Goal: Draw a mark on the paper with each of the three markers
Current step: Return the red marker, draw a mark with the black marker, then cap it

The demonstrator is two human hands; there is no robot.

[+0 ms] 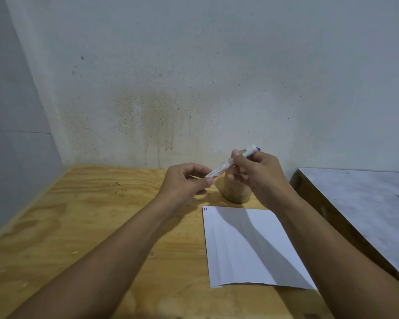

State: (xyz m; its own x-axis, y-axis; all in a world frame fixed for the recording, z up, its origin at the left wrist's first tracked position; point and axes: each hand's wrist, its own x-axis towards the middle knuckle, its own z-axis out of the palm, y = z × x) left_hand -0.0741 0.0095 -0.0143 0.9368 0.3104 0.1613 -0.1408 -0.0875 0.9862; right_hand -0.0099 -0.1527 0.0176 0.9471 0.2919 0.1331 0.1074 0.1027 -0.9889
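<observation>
A white marker (232, 163) is held tilted in the air between two bare hands, above a plywood table (78, 226). Its lower end is pinched by the thumb and fingers of the left hand (187, 183); its upper part is gripped by the curled fingers of the right hand (256, 176), with a blue tip exposed beyond. Printing on the barrel is too small to be read. A white paper (247, 247) bearing small marks at its top-left corner lies below, behind which a wooden cup (236, 192) is set

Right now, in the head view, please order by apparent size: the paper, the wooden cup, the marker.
1. paper, clearly largest.
2. wooden cup, partly hidden behind the right hand.
3. marker, long but thin; left hand covers one end, so its rank against the cup is uncertain.
</observation>
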